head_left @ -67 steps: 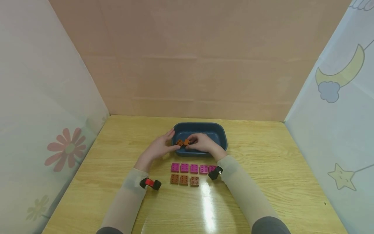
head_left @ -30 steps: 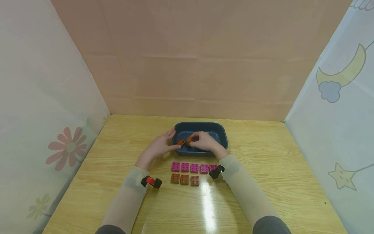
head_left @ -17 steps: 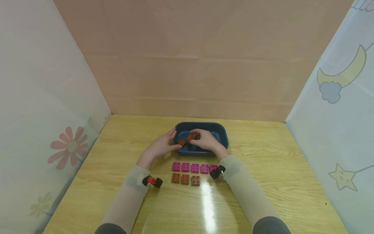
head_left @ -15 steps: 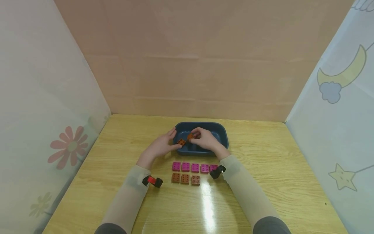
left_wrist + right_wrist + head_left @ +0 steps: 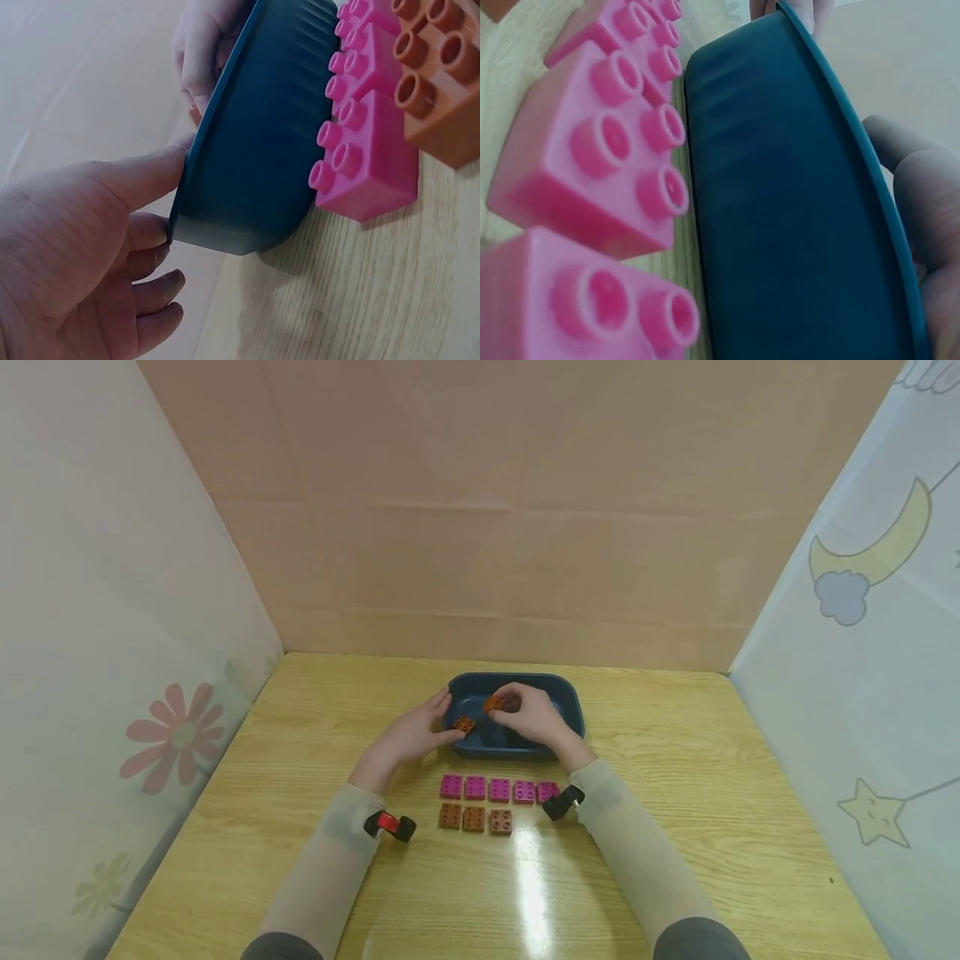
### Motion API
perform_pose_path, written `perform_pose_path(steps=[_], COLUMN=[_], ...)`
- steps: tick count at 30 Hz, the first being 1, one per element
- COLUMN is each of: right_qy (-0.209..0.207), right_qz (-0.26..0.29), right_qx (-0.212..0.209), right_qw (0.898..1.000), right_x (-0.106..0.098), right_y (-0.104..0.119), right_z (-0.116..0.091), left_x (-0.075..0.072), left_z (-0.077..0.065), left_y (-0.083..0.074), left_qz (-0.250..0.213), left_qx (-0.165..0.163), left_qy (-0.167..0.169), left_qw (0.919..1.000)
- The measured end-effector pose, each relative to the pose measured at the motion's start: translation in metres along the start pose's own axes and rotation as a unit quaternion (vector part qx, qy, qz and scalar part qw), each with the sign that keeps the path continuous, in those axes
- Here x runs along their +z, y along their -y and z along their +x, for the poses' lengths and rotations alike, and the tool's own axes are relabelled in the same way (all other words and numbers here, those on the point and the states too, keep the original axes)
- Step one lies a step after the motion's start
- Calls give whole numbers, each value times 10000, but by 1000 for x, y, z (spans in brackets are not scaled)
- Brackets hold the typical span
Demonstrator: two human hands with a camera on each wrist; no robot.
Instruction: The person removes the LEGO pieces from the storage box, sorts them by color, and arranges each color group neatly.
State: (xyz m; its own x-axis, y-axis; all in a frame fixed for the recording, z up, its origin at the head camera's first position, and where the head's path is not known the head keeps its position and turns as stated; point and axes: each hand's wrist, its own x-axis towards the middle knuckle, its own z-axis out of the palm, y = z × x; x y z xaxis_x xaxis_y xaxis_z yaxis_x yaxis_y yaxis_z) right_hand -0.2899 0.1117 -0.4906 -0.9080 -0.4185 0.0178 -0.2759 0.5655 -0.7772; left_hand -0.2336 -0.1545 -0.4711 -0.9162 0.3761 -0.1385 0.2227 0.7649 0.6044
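My right hand [image 5: 531, 713] pinches an orange toy building brick [image 5: 492, 703] between thumb and fingers, over the inside of a dark blue basin [image 5: 517, 753]. In the right wrist view the basin's wall hides that brick. A second orange brick [image 5: 464, 724] lies in the basin's left end. At the left corner, my left hand [image 5: 411, 732] grips the basin's rim, with the thumb reaching over the edge and fingers outside, as the left wrist view shows. Several pink bricks [image 5: 476, 787] stand in a row before the basin, and three orange bricks [image 5: 473, 818] form a nearer row.
The pale wooden table [image 5: 660, 760] runs back to a brown paper wall [image 5: 480, 560]. Side walls carry flower, moon and star prints. The rightmost pink brick [image 5: 548, 791] sits close to the black camera [image 5: 562, 802] on my right wrist.
My right hand has taken the orange brick away from the other one in the basin and moved it up and to the right. My left hand stays on the rim.
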Motion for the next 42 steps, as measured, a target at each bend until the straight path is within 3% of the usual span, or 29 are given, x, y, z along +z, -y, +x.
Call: perform_pose_path(steps=[11, 22, 32, 42], right_qy=[-49, -46, -95, -349], right_qz=[-104, 126, 213, 823], right_qx=[-180, -532, -547, -735], right_qw=[9998, 9985, 9982, 9933], right_x=[-5, -6, -7, -6], right_y=[6, 12, 8, 13], right_z=[-9, -26, -34, -66], left_x=[-1, 1, 1, -1], left_z=[0, 1, 1, -2], left_y=[0, 1, 0, -2], left_qz=[38, 35, 13, 26], left_qx=[8, -25, -32, -11], left_qy=[-27, -22, -60, -1], left_qw=[10000, 10000, 10000, 10000])
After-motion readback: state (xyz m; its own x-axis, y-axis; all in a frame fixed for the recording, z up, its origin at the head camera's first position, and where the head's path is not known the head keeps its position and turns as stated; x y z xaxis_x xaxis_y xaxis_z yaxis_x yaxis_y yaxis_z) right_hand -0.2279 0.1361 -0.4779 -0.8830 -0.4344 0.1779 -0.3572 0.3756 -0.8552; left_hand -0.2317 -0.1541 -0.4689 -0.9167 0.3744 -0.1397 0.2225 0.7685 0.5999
